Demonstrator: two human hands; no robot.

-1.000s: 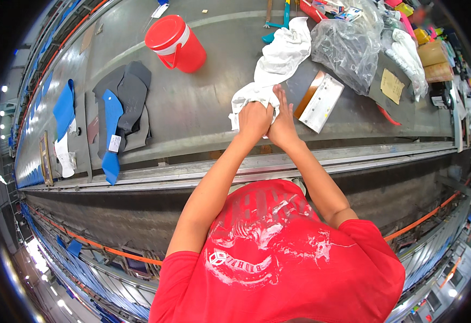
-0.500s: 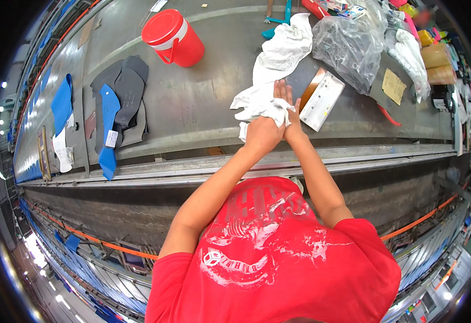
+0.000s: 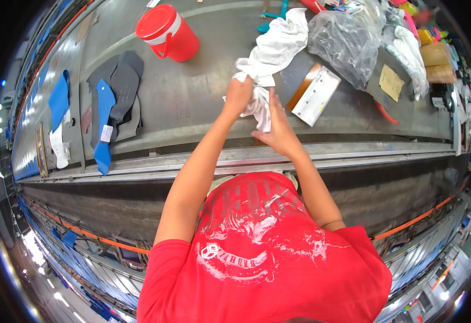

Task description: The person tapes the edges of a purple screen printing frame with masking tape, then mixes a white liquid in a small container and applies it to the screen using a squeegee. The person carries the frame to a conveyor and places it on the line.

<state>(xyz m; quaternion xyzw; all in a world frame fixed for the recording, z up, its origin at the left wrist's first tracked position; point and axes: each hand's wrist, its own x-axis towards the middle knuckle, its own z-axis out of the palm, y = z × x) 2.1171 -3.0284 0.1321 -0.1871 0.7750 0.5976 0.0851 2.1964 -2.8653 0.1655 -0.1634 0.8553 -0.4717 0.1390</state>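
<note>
A crumpled white cloth (image 3: pixel 279 46) lies on the grey metal table in front of me and trails toward my body. My left hand (image 3: pixel 239 97) is closed in a fist around the near part of it, and a bunched end hangs out below and to the right of the fist. Beside that bunched end, my right hand (image 3: pixel 279 128) has its fingers stretched out and its thumb apart; the fingertips are close to the cloth. To the right of the cloth lies a flat metal block (image 3: pixel 317 97) with a brown face along its left side.
A red lidded jug (image 3: pixel 177 40) stands at the far left. Dark grey cut pieces (image 3: pixel 125 86) and blue cut pieces (image 3: pixel 105 102) lie on the left. Clear plastic bags (image 3: pixel 345 48) and a tan paper piece (image 3: pixel 391 83) are at right. A metal rail (image 3: pixel 353 153) edges the table.
My left hand has moved left and away from me, pulling the cloth with it. My right hand has come apart from the left and moved slightly nearer to me.
</note>
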